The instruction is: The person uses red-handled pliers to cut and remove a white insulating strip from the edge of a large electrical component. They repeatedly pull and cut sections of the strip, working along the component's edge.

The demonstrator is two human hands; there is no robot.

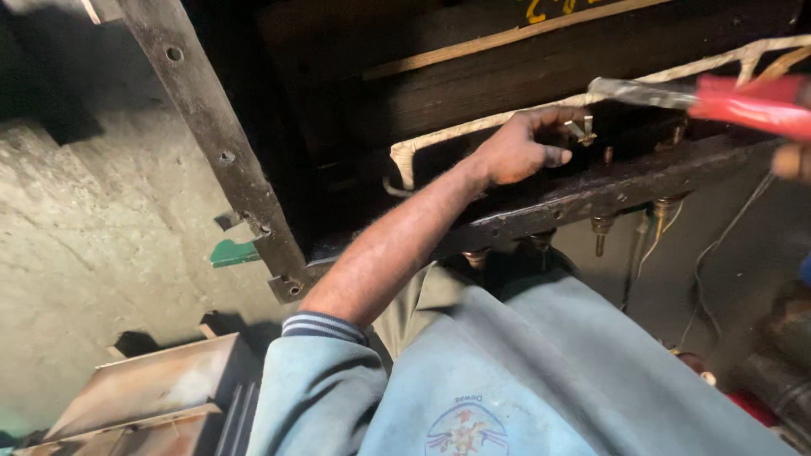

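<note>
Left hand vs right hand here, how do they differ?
The left hand shows whole, arm stretched forward and bare to the pushed-up sleeve; the right hand is cut off at the picture's edge, only a bit visible. The left hand's fingers curl at a small brass fitting above the dark metal bar; the right hand is at the red-handled tool, its grip hidden. Both are raised at the dark metal frame.

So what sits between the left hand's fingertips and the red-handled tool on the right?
In the head view, a small brass wing nut sits at the left hand fingertips; beyond it the red-handled tool extends its grey metal tip above the dark steel bar.
</note>
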